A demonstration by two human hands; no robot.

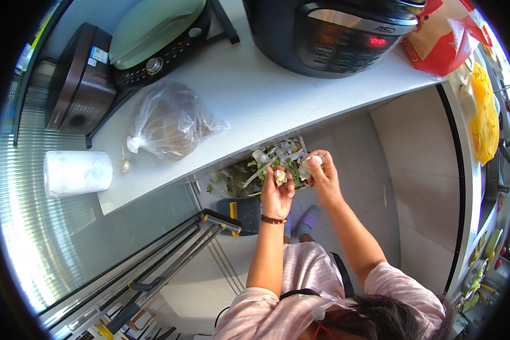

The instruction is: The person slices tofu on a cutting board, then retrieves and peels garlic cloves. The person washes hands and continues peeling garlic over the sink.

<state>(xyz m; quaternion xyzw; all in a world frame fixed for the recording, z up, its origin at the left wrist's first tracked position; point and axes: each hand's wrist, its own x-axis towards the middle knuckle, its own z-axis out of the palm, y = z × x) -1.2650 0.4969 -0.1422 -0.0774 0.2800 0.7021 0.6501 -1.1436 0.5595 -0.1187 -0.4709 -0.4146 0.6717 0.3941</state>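
My left hand (278, 191), with a beaded bracelet at the wrist, holds a piece of garlic (280, 177) in its curled fingers. To its right, my right hand (325, 176) pinches a whitish piece, probably garlic, with papery skin (305, 168) hanging beside the thumb. Both hands are above a container of vegetable scraps (276, 155) on the floor, with green leaves and pale peelings in it. On the white counter, a garlic bulb with a thin stem (125, 165) lies near a paper roll (78, 174).
The white counter's edge (238, 140) runs ahead of the hands. On it are a knotted plastic bag (170, 123), a black electric cooker (335, 42) and a red bag (440, 42). A dustpan (248, 214) and a broom (222, 222) are beside the scraps. A yellow bag (484, 114) is at the right.
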